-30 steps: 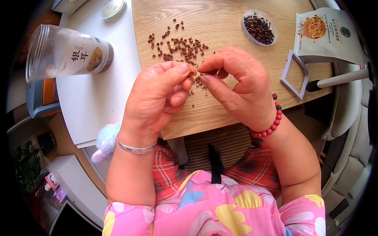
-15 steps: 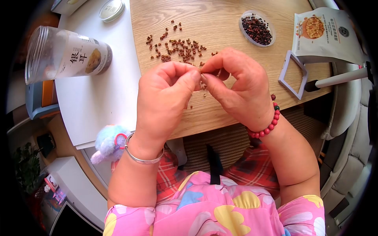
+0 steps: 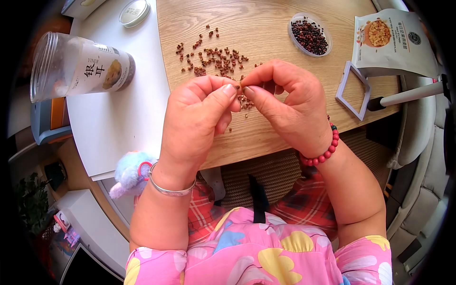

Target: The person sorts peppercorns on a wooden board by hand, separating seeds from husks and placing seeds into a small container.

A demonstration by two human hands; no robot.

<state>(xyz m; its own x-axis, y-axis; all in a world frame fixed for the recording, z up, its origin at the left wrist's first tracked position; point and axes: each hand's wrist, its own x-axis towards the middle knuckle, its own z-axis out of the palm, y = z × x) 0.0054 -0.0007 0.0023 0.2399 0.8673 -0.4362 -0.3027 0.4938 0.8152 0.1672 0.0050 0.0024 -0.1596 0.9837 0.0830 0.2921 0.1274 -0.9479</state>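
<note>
My left hand (image 3: 197, 111) is closed in a pinch, with a small dark Sichuan peppercorn (image 3: 237, 87) showing at its thumb tip. Facing it, my right hand (image 3: 292, 109) pinches thumb against forefinger almost at the same spot; whatever sits between those fingertips is too small to make out. Beyond my fingers lie loose reddish-brown Sichuan peppercorns (image 3: 222, 61) scattered on the wooden table. A smaller cluster of opened, paler husks (image 3: 245, 102) shows below the fingertips, partly covered by my hands. A round clear dish (image 3: 294, 41) at the back holds dark and reddish peppercorns.
A clear labelled jar (image 3: 85, 66) lies on the white surface (image 3: 116, 128) at left, near a round lid (image 3: 135, 13). At right are a white food pouch (image 3: 394, 42), a grey pentagon frame (image 3: 354, 90) and a white rod (image 3: 411, 94). A fluffy toy (image 3: 130, 173) hangs by my left wrist.
My fingertips have drawn slightly apart, and my left hand has shifted a little left. More of the husk cluster beneath them shows now. The dish and jar stay put.
</note>
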